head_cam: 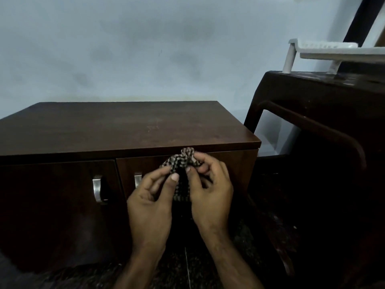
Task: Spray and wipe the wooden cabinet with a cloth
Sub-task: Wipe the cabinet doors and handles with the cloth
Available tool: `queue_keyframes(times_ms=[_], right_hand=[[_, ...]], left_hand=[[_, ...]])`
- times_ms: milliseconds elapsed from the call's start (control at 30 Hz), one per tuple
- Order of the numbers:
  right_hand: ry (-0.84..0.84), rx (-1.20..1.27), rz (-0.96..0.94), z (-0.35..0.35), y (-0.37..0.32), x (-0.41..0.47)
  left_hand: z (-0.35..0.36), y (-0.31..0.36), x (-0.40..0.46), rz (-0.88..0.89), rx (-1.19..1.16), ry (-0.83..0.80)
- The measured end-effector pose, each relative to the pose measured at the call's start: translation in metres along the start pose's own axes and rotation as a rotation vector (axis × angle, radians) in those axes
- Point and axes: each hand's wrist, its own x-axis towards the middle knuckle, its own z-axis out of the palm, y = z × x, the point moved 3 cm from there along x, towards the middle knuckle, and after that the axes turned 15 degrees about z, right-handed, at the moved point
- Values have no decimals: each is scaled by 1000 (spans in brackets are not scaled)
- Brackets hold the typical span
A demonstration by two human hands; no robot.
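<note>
Both hands hold a bunched checked cloth in front of the wooden cabinet.

The left hand (153,197) pinches the cloth (183,174) between thumb and fingers; the right hand (210,190) grips its upper folds with curled fingers. The cloth hangs in the air before the front edge of the cabinet (129,126) top, over the right door, near the metal handles (98,187). A dark plastic chair (316,126) stands to the right, a white rack (318,51) on it.
</note>
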Motion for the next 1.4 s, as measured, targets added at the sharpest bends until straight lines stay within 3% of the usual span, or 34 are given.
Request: queue_keyframes(times_ms=[233, 500, 600, 833, 1033, 1267, 1400], right_hand=[[84, -199, 220, -15, 71, -30], [71, -69, 31, -2, 23, 1], [42, -50, 147, -10, 66, -12], [38, -183, 556, -38, 171, -55], [15, -142, 317, -30, 136, -32], [-17, -253, 412, -32, 165, -53], [-70, -242, 191, -15, 125, -35]], left_hand=[[-25, -53, -43, -201, 162, -5], [-14, -28, -14, 29, 108, -7], [-29, -53, -34, 3, 228, -59], [-57, -121, -88, -336, 305, -124], [-49, -107, -68, -227, 209, -87], [-57, -121, -85, -331, 173, -92], [-57, -106, -67, -285, 68, 75]])
